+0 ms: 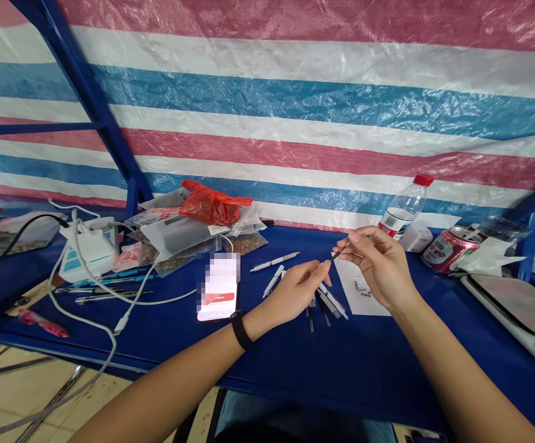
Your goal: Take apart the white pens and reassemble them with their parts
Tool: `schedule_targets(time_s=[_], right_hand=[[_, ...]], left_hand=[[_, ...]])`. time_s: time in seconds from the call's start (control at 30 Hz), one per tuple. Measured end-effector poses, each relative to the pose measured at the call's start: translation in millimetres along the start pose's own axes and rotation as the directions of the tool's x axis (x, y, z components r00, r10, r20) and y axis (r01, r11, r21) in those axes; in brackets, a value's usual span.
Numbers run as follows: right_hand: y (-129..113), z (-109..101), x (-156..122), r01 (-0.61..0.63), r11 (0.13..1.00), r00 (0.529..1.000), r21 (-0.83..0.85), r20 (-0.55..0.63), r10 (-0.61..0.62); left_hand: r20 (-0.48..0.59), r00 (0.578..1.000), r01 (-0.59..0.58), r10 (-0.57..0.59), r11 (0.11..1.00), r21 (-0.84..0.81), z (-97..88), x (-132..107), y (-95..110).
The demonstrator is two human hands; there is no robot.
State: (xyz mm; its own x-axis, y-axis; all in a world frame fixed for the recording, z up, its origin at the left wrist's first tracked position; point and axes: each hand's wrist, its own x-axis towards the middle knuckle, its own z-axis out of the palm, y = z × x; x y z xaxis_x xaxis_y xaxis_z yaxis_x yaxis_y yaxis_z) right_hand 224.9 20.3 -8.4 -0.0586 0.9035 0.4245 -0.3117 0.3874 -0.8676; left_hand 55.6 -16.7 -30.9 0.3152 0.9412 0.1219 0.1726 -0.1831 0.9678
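Note:
Between my two hands runs a thin dark pen refill (340, 250), tilted up to the right. The fingertips of my left hand (295, 292) are pinched on its lower end. My right hand (382, 267) pinches the upper end, and its fingers partly hide the tip. Below my left hand lie several white pen barrels (334, 300) and dark refills with clear ends. A white pen (274, 262) rests beyond my left hand, with a white pen part (273, 281) closer in. Under my right hand is a sheet of white paper (351, 283) bearing small grey marks or parts I cannot make out.
A lit phone (218, 289) lies left of my left wrist. Farther left are white cables (110, 292), several pens and plastic bags (179, 234). At right stand a bottle (403, 206), a drink can (449, 249) and a scale (521, 314). Striped sheeting (317, 104) hangs behind.

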Motion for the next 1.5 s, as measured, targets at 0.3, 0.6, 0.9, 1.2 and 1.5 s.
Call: schedule_targets(time_s=[0.3, 0.6, 0.9, 1.2, 1.5], right_hand=[[-4, -1, 1, -0.032, 0.999, 0.999, -0.009, -0.008, 0.032], [1, -1, 0, -0.028, 0.995, 0.997, -0.091, 0.072, 0.035], [4, 0, -3, -0.124, 0.991, 0.985, -0.059, 0.114, 0.13], [-3, 0, 1, 0.021, 0.999, 0.996, -0.046, -0.085, -0.025], [2, 1, 0, -0.089, 0.99, 0.996, -0.106, -0.029, 0.086]], left_hand=[[0.006, 1.0, -0.006, 0.006, 1.0, 0.011, -0.5, 1, -1], [0.0, 1.0, 0.001, -0.001, 1.0, 0.023, -0.1, 1, -3], [-0.013, 0.999, -0.033, 0.033, 0.999, 0.002, 0.2, 0, 4], [-0.017, 1.0, 0.005, -0.005, 1.0, -0.015, 0.6, 0, 1], [-0.006, 1.0, 0.017, -0.017, 1.0, -0.006, 0.7, -2, 4]])
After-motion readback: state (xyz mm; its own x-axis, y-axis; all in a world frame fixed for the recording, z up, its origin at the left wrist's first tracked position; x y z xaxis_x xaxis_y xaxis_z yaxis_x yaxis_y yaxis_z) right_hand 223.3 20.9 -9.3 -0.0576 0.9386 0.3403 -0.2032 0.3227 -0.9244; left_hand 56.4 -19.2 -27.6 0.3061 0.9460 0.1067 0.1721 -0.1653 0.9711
